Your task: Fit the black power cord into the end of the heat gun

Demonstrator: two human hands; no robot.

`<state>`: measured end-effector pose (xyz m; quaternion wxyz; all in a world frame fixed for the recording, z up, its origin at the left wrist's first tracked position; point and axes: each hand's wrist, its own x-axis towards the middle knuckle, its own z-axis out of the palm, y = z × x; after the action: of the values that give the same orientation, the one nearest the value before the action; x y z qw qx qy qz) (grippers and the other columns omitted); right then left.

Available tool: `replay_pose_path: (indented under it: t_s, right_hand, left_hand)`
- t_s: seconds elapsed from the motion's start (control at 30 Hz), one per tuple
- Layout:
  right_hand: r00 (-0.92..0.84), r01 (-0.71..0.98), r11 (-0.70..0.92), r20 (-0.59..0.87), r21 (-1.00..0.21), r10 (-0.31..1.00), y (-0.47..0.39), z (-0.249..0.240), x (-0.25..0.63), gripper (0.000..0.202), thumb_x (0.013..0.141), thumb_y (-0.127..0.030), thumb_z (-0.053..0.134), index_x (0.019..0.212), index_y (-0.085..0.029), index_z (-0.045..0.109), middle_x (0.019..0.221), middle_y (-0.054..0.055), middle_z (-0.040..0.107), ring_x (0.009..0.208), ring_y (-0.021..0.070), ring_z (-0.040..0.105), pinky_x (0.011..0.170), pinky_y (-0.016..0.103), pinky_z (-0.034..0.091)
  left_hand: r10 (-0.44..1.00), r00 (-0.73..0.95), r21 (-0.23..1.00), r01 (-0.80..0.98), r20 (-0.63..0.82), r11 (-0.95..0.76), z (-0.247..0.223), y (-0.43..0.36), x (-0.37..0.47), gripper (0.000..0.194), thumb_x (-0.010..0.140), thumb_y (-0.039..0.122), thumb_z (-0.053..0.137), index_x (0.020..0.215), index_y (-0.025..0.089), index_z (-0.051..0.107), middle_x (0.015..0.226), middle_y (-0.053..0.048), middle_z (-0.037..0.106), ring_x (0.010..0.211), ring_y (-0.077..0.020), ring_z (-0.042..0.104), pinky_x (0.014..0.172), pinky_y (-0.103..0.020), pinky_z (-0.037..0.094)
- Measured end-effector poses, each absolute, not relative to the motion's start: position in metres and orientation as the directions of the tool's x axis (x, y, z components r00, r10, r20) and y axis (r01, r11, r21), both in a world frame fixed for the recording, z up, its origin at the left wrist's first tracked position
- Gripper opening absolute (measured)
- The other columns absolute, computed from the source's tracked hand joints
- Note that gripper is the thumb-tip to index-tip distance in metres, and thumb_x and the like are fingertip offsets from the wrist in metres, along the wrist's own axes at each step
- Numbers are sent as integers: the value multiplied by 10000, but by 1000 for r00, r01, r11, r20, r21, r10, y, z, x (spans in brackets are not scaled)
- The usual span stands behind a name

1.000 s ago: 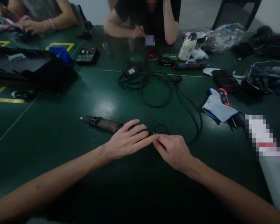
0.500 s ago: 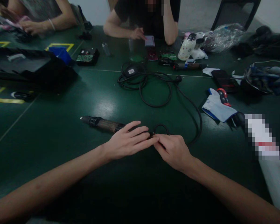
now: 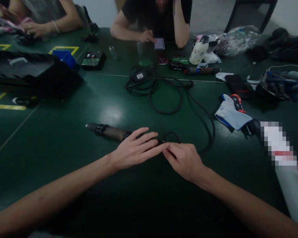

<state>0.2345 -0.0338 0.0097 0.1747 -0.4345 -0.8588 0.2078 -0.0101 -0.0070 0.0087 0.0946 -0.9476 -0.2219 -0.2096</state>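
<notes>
An electric screwdriver (image 3: 113, 133) lies on the green table, its bit end pointing left. My left hand (image 3: 136, 148) rests across its rear part with fingers stretched and slightly spread; the thumb is hidden. At the screwdriver's tail, my right hand (image 3: 185, 160) is closed in a pinch on the black cable (image 3: 172, 133), close to where it meets the tool. The fingers cover the exact joint. The left little finger touches the right fingertips. From there the cable loops right and back to a coil with a black power adapter (image 3: 140, 76).
A black tray (image 3: 34, 71) and a blue box (image 3: 64, 58) stand left. A circuit board (image 3: 92, 60), a second screwdriver (image 3: 203, 70) and a bottle (image 3: 199, 50) are farther back. Right lie a glove (image 3: 232, 114) and red-black pliers-like handles (image 3: 237, 103). Two other people sit opposite.
Almost nothing differs. The left fingers have shifted very slightly over the screwdriver's tail, and the right hand keeps its pinch in the same place.
</notes>
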Motion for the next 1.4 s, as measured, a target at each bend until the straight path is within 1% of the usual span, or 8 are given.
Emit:
replay_pose_path:
  t_s: [0.17, 0.33, 0.57, 0.67, 0.87, 1.13, 1.3, 1.4]
  right_hand:
    - [-561, 677, 530, 109, -510, 821, -34, 11, 235, 239, 1068, -271, 463, 967, -165, 652, 885, 34, 724, 716, 144, 649, 686, 281, 419]
    - [-562, 679, 528, 102, -511, 821, -34, 10, 234, 251, 1076, -275, 460, 965, -165, 657, 891, 29, 722, 717, 138, 643, 689, 281, 420]
    - [-555, 692, 524, 98, -497, 826, -34, 8, 234, 265, 1077, -288, 459, 938, -167, 649, 868, 34, 721, 719, 149, 656, 684, 290, 418]
    - [-555, 682, 516, 92, -517, 826, -34, 9, 235, 238, 1073, -274, 461, 983, -163, 651, 895, 34, 725, 741, 152, 667, 695, 287, 429]
    - [-559, 687, 529, 102, -498, 823, -34, 9, 235, 243, 1074, -281, 460, 968, -165, 646, 871, 25, 719, 710, 146, 655, 679, 289, 422]
    - [-564, 688, 538, 106, -487, 819, -34, 10, 234, 244, 1075, -267, 452, 982, -168, 654, 893, 34, 730, 712, 145, 655, 678, 289, 433]
    - [-566, 682, 530, 96, -504, 819, -33, 12, 235, 226, 1065, -266, 468, 1004, -168, 662, 892, 41, 732, 732, 153, 666, 689, 287, 452]
    - [-564, 682, 526, 93, -509, 821, -33, 12, 234, 244, 1073, -274, 453, 992, -169, 659, 886, 38, 728, 711, 145, 657, 684, 285, 447]
  left_hand:
    - [361, 823, -85, 438, 439, -895, 10, -7, -9, 482, 1021, 124, 532, 1495, 186, 465, 1196, -20, 712, 1292, -179, 576, 1257, -426, 252]
    - [395, 813, -69, 465, 428, -883, 9, -8, -9, 488, 1014, 133, 561, 1490, 187, 467, 1211, -25, 705, 1321, -202, 561, 1245, -448, 266]
    - [378, 822, -120, 466, 427, -877, 9, -7, -9, 494, 1001, 141, 584, 1479, 218, 485, 1208, -17, 703, 1264, -187, 586, 1240, -443, 295]
    - [347, 835, -130, 437, 427, -890, 9, -6, -9, 480, 1008, 139, 568, 1475, 214, 490, 1229, -16, 699, 1274, -173, 575, 1248, -428, 288]
    - [383, 807, -108, 475, 450, -873, 7, -6, -9, 513, 996, 169, 614, 1490, 202, 478, 1192, -5, 710, 1265, -188, 578, 1248, -439, 281]
    - [390, 811, -75, 464, 436, -882, 9, -6, -10, 487, 1015, 164, 573, 1491, 205, 477, 1182, -6, 715, 1275, -191, 574, 1253, -437, 266]
    - [343, 829, -88, 420, 441, -903, 10, -5, -9, 470, 1010, 132, 561, 1472, 192, 495, 1220, -16, 703, 1287, -187, 565, 1249, -433, 272]
    - [378, 811, -87, 460, 446, -884, 10, -6, -9, 475, 1006, 148, 580, 1471, 187, 494, 1179, -16, 714, 1276, -189, 573, 1250, -437, 274]
